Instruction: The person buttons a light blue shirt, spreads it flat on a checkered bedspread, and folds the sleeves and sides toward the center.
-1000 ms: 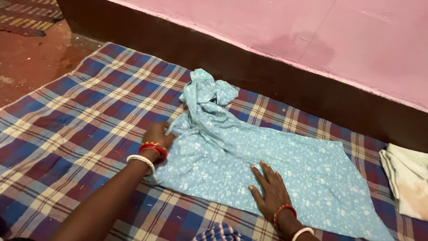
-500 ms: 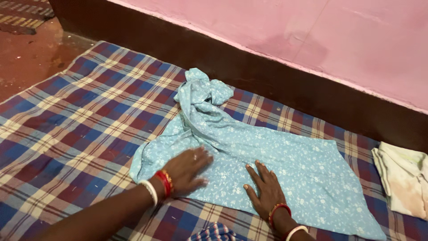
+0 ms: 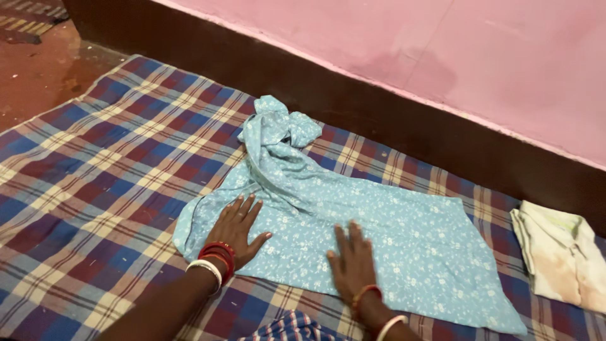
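Pink wall (image 3: 505, 57) with a dark brown base band (image 3: 379, 120) runs behind a checked blue-and-red mat (image 3: 95, 164) spread on a reddish floor (image 3: 31, 69). Light blue flowered cloth (image 3: 391, 233) lies mostly flat on the mat, toward its wall-side edge, one end bunched and twisted into a knot-like lump nearest the wall. Left hand (image 3: 237, 228), fingers spread wide, lies palm down on the cloth's left end, holding nothing. Right hand (image 3: 351, 265), also open and flat, lies on the cloth's near edge, slightly blurred. Red and white bangles on both wrists. Cream folded cloth (image 3: 558, 259) lies near the mat's right edge, apart from the blue one.
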